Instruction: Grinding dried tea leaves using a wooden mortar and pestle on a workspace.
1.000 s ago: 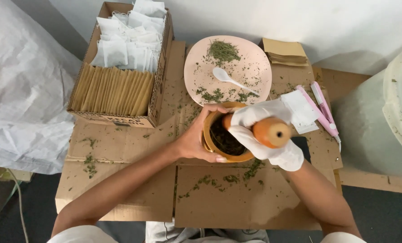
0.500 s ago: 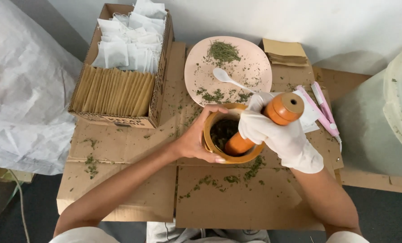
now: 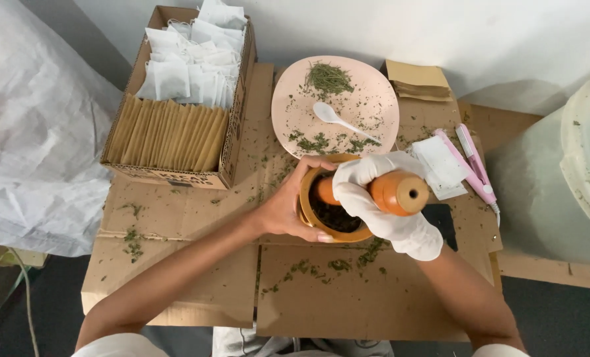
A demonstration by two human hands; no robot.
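Sitting on the herb-strewn flattened brown cardboard point(image 3: 196, 264), the small round wooden mortar point(image 3: 331, 218) of dark crushed leaves lies below the round pink plate point(image 3: 374, 99). The bare left hand point(image 3: 288, 208) curls its fingers around the rim; the white-gloved right hand point(image 3: 381, 205) wraps its fingers tightly round the orange wooden pestle point(image 3: 391, 192).

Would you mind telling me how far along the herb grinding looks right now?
Done: dark crushed herb already sits in the mortar. In hand: the left hand steadies it while the gloved right hand holds the pestle inside. Left: loose herbs remain on the pink plate.
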